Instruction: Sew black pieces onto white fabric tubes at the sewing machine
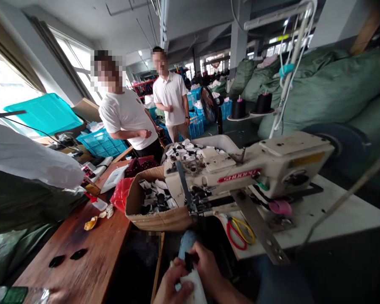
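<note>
My left hand (173,282) is at the bottom centre, its fingers closed on a white cloth piece (194,287). Beside it on the right, my right hand (207,266) pinches a small black piece (189,261) at the upper end of the white cloth. Both hands are close together, below the sewing machine (221,169). A cardboard box (167,220) holding white and black pieces stands just above them. To the right, scissors (240,233) with red and yellow handles lie on the machine table's edge.
A wooden table (82,253) at left bears two black pieces, a peel and a small bottle (98,203). A bin (230,143) of white pieces stands behind the machine. Two people in white shirts stand beyond. Thread cones (238,108) and green sacks (329,93) are at right.
</note>
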A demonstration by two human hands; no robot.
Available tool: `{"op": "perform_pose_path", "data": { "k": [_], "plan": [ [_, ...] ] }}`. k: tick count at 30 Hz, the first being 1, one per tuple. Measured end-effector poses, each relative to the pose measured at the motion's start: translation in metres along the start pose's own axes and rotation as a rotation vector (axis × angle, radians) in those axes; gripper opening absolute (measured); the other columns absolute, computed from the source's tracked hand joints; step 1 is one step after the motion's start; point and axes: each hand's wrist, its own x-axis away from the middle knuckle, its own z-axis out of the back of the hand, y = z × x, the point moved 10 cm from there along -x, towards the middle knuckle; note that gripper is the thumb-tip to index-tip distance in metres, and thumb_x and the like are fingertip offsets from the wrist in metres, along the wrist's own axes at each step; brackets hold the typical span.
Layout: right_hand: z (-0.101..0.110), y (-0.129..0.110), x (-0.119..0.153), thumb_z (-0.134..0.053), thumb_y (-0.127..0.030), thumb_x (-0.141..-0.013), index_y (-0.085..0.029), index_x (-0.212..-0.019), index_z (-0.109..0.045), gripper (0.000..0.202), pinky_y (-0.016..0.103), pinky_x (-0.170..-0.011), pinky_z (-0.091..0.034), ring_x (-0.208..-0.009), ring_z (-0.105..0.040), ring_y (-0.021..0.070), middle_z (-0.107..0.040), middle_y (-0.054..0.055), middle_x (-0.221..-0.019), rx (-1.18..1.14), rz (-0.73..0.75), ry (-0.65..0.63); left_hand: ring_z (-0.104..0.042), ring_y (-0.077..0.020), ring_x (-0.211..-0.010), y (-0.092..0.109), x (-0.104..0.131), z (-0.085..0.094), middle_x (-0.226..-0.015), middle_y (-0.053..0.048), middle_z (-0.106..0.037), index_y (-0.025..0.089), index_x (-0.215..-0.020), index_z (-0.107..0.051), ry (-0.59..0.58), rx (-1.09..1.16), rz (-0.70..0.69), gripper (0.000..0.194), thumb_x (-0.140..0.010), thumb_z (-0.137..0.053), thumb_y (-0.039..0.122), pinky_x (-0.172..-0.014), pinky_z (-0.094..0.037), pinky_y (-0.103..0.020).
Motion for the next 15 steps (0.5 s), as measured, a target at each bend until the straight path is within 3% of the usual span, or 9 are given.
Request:
{"op": "perform_pose_path", "data": {
  "k": [5, 9, 15],
  "plan": [
    [0.027, -0.021, 0.001, -0.056, -0.024, -0.078, -0.019, -0.077, -0.059, 0.006, 0.026, -0.068, -0.047, -0.071, -0.064, 0.0177, -0.070, 0.004, -0.076, -0.119, -0.008, 0.102, -0.057, -0.0232, -0.099, 0.030, -0.004, 0.000, -0.106, -0.011, -0.062, 0.014, -0.084, -0.069, -0.074, -0.040, -0.094, 0.043, -0.090, -0.063, 0.057, -0.090, -0.045, -0.033],
    [0.054, -0.034, 0.001, -0.055, -0.024, -0.080, -0.019, -0.081, -0.062, 0.008, 0.026, -0.069, -0.048, -0.072, -0.064, 0.0174, -0.070, 0.005, -0.078, -0.123, 0.051, 0.198, -0.057, -0.0221, -0.098, 0.049, -0.006, 0.003, -0.107, -0.011, -0.062, 0.014, -0.083, -0.070, -0.034, 0.028, -0.144, 0.038, -0.089, -0.068, 0.051, -0.088, -0.045, -0.031],
    [0.051, -0.037, -0.001, -0.058, -0.025, -0.080, -0.019, -0.076, -0.059, 0.007, 0.024, -0.062, -0.047, -0.066, -0.064, 0.0166, -0.069, 0.003, -0.071, -0.161, 0.023, 0.151, -0.054, -0.0218, -0.098, 0.041, 0.000, -0.007, -0.108, -0.010, -0.058, 0.015, -0.084, -0.069, 0.006, 0.104, -0.136, 0.037, -0.088, -0.070, 0.051, -0.089, -0.043, -0.032]
  ]
}}
